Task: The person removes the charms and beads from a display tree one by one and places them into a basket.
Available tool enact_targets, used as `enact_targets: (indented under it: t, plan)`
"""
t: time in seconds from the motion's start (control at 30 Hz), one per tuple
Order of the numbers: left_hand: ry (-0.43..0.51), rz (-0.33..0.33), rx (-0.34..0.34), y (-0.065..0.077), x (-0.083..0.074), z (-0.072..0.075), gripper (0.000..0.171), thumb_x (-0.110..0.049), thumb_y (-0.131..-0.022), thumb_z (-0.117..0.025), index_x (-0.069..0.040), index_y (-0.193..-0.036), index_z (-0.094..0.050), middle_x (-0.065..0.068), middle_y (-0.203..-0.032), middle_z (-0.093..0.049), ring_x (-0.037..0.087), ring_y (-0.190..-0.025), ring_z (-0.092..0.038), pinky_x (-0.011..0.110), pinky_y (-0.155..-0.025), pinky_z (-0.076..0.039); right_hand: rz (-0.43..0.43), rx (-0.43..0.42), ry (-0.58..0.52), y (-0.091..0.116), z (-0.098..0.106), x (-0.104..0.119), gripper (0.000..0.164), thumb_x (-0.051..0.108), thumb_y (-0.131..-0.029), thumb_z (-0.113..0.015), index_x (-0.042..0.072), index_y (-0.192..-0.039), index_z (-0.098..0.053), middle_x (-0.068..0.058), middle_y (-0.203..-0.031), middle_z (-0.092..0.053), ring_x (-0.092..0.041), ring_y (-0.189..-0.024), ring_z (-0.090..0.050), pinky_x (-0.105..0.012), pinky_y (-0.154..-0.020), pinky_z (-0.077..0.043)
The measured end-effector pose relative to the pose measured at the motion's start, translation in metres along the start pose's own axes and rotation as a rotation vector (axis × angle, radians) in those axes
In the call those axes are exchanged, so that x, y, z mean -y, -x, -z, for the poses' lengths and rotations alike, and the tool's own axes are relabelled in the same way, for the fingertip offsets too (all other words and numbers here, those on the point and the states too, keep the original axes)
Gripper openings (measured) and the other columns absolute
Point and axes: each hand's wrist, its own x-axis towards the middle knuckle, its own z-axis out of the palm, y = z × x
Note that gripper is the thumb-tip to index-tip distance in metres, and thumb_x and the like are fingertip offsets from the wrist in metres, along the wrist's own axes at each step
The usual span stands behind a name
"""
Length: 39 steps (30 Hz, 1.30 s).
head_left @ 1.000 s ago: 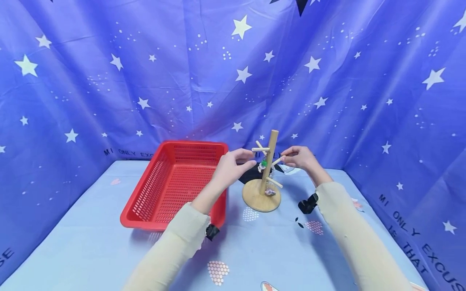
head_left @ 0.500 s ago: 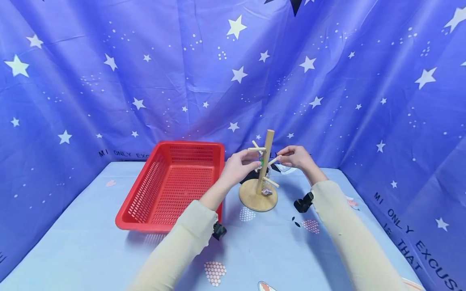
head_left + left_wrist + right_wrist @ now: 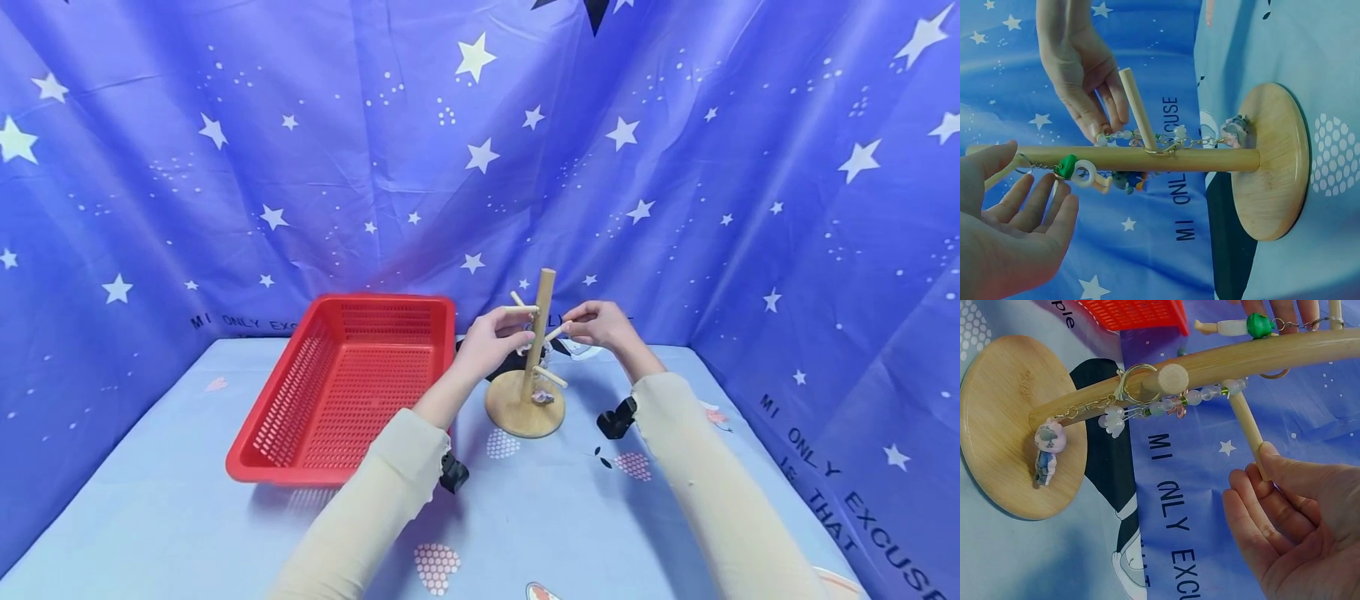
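A wooden peg stand (image 3: 538, 333) stands on the table with keyrings and beads on its pegs. My left hand (image 3: 486, 343) is at an upper peg, fingers spread loosely around a keychain with a green-headed figure (image 3: 1067, 167); its fingertips are close to the figure. On the other side, my right hand (image 3: 600, 325) pinches the tip of a middle peg (image 3: 1249, 425) between thumb and index finger. From that peg's root hangs a string of pale beads (image 3: 1194, 398). A keychain with a pink-headed figure (image 3: 1050, 450) hangs from the lower peg (image 3: 1172, 379) over the round base.
A red plastic basket (image 3: 247, 446) with perforated walls stands left of the stand, under my left forearm. A blue star-patterned curtain (image 3: 420, 167) rises behind the table. The pale blue tablecloth (image 3: 517, 517) carries printed hearts.
My left hand has moved right, up to the upper peg and its green-headed keychain. My right hand stays at the peg tip. The whole head view has shifted slightly leftward.
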Motion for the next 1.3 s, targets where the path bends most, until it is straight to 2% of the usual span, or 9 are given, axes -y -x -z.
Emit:
enact_targets:
  t: [0.2,0.33,0.53,0.67,0.8,0.93,1.1,1.3]
  plan:
    - [0.007,-0.017,-0.027,-0.004,0.004,0.0,0.036,-0.007,-0.094,-0.066,-0.003,-0.13,-0.062,0.017,-0.127,-0.068,0.03,-0.12,-0.066,0.038,-0.103,-0.053,0.007,0.007,-0.018,-0.001,0.0,0.0,0.037,0.005,-0.093,-0.067,-0.009,-0.126,-0.057,-0.001,-0.09,-0.064,-0.014,-0.087,-0.066,-0.026,-0.087,-0.06]
    - [0.016,-0.011,-0.06,-0.008,0.005,-0.001,0.033,-0.007,-0.094,-0.067,-0.001,-0.126,-0.064,0.019,-0.121,-0.071,0.03,-0.115,-0.068,0.037,-0.101,-0.054,0.003,0.003,-0.026,-0.002,0.0,-0.001,0.036,0.004,-0.093,-0.067,-0.009,-0.126,-0.058,-0.001,-0.089,-0.063,-0.011,-0.082,-0.065,-0.024,-0.084,-0.06]
    - [0.028,0.018,-0.107,-0.011,0.005,-0.003,0.027,-0.009,-0.095,-0.067,-0.002,-0.121,-0.067,0.018,-0.116,-0.073,0.028,-0.11,-0.069,0.035,-0.099,-0.055,-0.001,-0.002,-0.008,-0.001,-0.001,0.0,0.035,0.003,-0.094,-0.066,-0.009,-0.125,-0.058,-0.002,-0.09,-0.063,-0.018,-0.091,-0.066,-0.017,-0.075,-0.059]
    - [0.056,0.026,-0.116,-0.013,0.005,-0.004,0.026,-0.009,-0.095,-0.067,-0.001,-0.12,-0.067,0.018,-0.116,-0.073,0.028,-0.111,-0.069,0.035,-0.1,-0.055,-0.004,0.0,-0.014,-0.002,0.0,0.0,0.034,0.003,-0.094,-0.066,-0.009,-0.125,-0.058,-0.002,-0.09,-0.063,-0.02,-0.093,-0.066,-0.017,-0.075,-0.058]
    - [0.105,0.05,-0.135,-0.015,0.004,-0.005,0.025,-0.007,-0.094,-0.067,0.0,-0.118,-0.067,0.02,-0.116,-0.072,0.028,-0.11,-0.07,0.035,-0.097,-0.057,-0.006,0.009,-0.032,-0.002,0.0,-0.001,0.035,0.001,-0.093,-0.066,-0.009,-0.125,-0.057,-0.002,-0.089,-0.062,-0.018,-0.09,-0.066,-0.02,-0.08,-0.059]
    - [0.173,0.073,-0.151,-0.017,0.004,-0.006,0.024,-0.003,-0.093,-0.066,0.004,-0.116,-0.066,0.024,-0.116,-0.071,0.032,-0.108,-0.071,0.041,-0.097,-0.057,0.0,0.012,-0.038,-0.001,0.001,-0.001,0.034,0.002,-0.093,-0.066,-0.009,-0.124,-0.057,0.0,-0.087,-0.063,-0.016,-0.087,-0.066,-0.023,-0.084,-0.06]
    - [0.238,0.078,-0.164,-0.019,0.003,-0.007,0.022,0.001,-0.093,-0.065,0.009,-0.114,-0.064,0.028,-0.115,-0.07,0.037,-0.105,-0.071,0.045,-0.097,-0.055,0.008,0.01,-0.06,-0.001,0.0,-0.002,0.034,0.001,-0.093,-0.066,-0.01,-0.124,-0.057,0.002,-0.084,-0.063,-0.016,-0.087,-0.066,-0.019,-0.076,-0.059]
    - [0.24,0.086,-0.18,-0.02,0.002,-0.008,0.019,0.002,-0.093,-0.064,0.009,-0.111,-0.065,0.027,-0.113,-0.071,0.035,-0.105,-0.071,0.04,-0.095,-0.057,0.01,0.009,-0.077,-0.001,-0.001,-0.001,0.035,0.0,-0.092,-0.067,-0.012,-0.124,-0.057,0.003,-0.081,-0.063,-0.013,-0.082,-0.066,-0.016,-0.072,-0.059]
